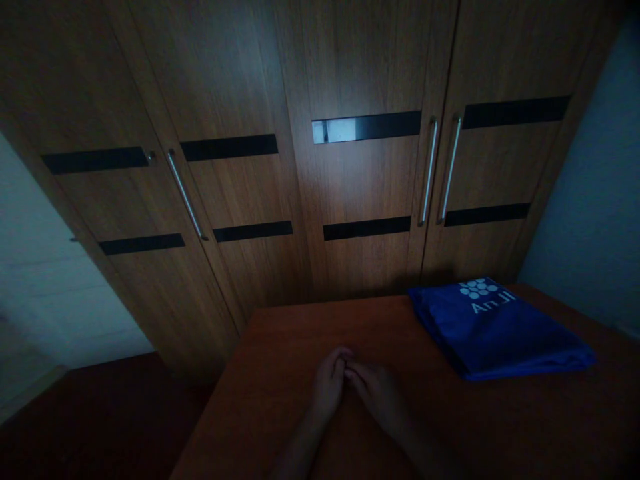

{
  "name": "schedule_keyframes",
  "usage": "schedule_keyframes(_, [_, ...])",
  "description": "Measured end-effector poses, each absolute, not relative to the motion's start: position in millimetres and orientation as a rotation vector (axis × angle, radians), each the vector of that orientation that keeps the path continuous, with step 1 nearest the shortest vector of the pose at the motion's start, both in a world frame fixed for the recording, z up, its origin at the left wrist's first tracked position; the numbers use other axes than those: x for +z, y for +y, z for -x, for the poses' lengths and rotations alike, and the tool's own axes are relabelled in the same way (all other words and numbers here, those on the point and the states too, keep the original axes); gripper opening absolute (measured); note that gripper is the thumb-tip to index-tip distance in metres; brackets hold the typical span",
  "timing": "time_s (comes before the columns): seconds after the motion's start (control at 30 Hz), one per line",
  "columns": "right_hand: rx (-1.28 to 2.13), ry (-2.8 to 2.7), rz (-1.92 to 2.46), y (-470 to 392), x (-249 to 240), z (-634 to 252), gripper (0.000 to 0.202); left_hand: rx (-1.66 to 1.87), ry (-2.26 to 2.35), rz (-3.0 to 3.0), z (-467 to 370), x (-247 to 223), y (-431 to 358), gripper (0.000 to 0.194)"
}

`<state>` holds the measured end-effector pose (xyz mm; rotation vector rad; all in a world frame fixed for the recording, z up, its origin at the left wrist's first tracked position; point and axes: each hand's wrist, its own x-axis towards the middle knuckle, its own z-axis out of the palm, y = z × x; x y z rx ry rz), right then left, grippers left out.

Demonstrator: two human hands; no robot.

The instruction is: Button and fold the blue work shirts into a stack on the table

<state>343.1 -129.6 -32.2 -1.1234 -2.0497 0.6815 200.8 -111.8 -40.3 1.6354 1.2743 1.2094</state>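
Note:
My left hand point(330, 381) and my right hand point(374, 388) rest together over the reddish-brown table point(280, 347), their fingers touching and folded against each other. Both hands look closed. Whether anything lies between them is hidden by the fingers and the dim light. To the right of my right hand, apart from it, a folded blue bag point(505, 333) with white dots and lettering lies flat on the table.
Behind the table stands a wooden wardrobe point(350, 180) with black strips and long metal handles. Pale walls show at the left and right. The dark floor is visible at the lower left, beyond the table's left edge.

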Motion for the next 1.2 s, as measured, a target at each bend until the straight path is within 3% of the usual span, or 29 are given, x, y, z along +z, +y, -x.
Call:
schedule_keyframes(0.8, [0.644,-1.882,1.279,-117,-45,-347,0.029,0.978,1.279,-1.887,-210,-24,-121,0.022])
schedule_keyframes(1.2, [0.895,-1.78,1.149,-119,-35,-348,0.029,0.959,1.256,-1.933,-208,-29,-120,0.025])
